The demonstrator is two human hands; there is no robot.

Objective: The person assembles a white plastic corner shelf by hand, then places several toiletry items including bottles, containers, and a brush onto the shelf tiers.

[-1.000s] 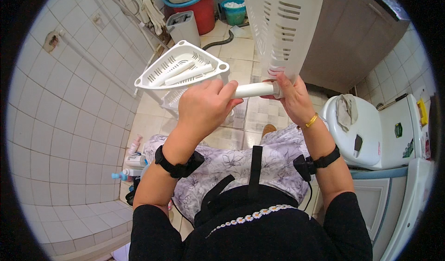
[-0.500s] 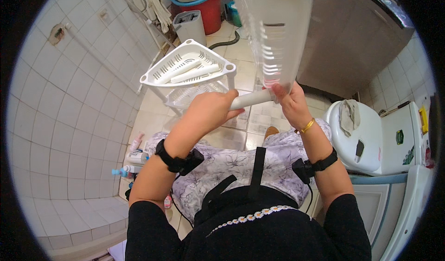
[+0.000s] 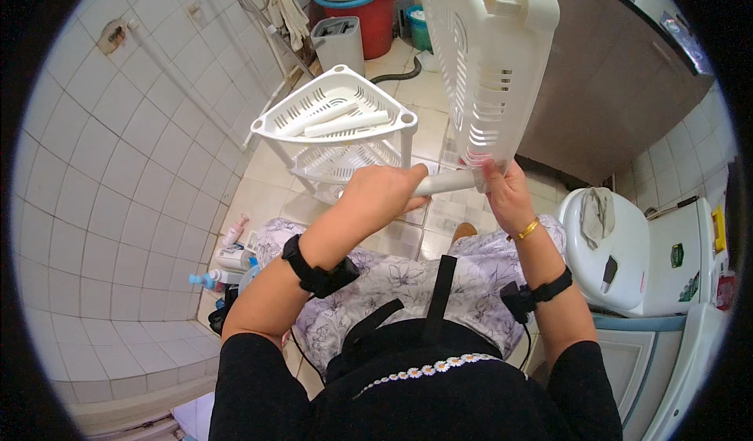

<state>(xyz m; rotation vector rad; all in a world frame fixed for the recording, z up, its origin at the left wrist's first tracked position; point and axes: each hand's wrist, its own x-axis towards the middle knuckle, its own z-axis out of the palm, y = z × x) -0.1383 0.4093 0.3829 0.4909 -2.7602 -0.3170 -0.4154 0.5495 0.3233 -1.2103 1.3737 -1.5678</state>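
Observation:
My left hand (image 3: 382, 196) is closed round a short white plastic tube (image 3: 452, 182), held sideways in front of me. The tube's right end meets a corner of a white slotted corner shelf (image 3: 502, 116), which stands tilted up on edge. My right hand (image 3: 506, 198) grips the shelf at that corner; some of its fingers are hidden behind the plastic. Beyond my left hand, a white two-tier corner rack (image 3: 292, 134) stands on the floor. Several loose white tubes (image 3: 345, 124) lie in its upper tier.
At the back are a red bucket (image 3: 376, 29), a grey bin (image 3: 339, 47) and a dark hose (image 3: 400, 76). On the right, a white lid (image 3: 576, 264) bears a cloth (image 3: 596, 217). Bottles (image 3: 210, 278) stand by the tiled left wall (image 3: 102, 206).
The shelf has turned, so its slotted side and corner socket now show more plainly. Both hands have shifted slightly to the right and nearer in view, still gripping tube and shelf.

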